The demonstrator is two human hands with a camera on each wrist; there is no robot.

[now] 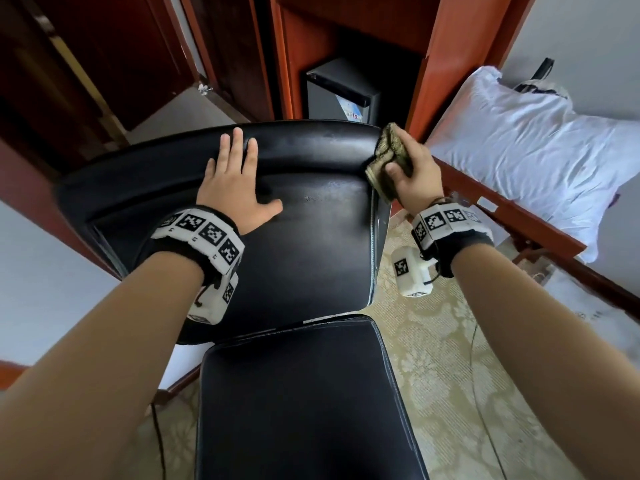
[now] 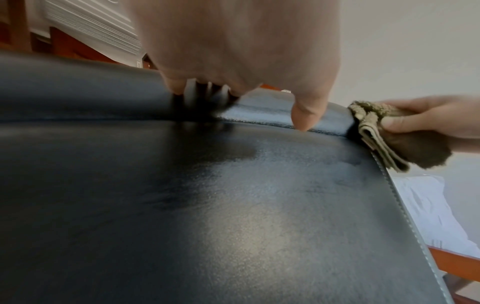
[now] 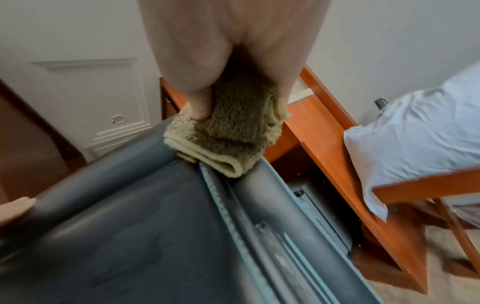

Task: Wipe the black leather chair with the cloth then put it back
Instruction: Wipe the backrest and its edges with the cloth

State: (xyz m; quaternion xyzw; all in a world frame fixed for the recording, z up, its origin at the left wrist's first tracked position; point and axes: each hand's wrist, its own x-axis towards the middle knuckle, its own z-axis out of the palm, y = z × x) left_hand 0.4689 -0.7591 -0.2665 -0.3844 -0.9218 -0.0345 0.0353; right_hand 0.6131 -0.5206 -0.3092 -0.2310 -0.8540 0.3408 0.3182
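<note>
One black leather chair [image 1: 304, 244] fills the near view, and the left hand [image 1: 235, 181] lies flat on its backrest near the top edge, fingers straight and spread, holding nothing. At the backrest's top right corner the right hand [image 1: 412, 168] grips the one cloth [image 1: 388, 157], thumb and fingers curled round it, pressing it against the leather. The cloth is olive-tan, fluffy, folded in layers; beyond lies one white pillow [image 1: 530, 147].

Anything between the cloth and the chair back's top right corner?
Nothing visible. The right hand grips the folded cloth directly against that corner of the chair; the left hand rests flat further left.
</note>
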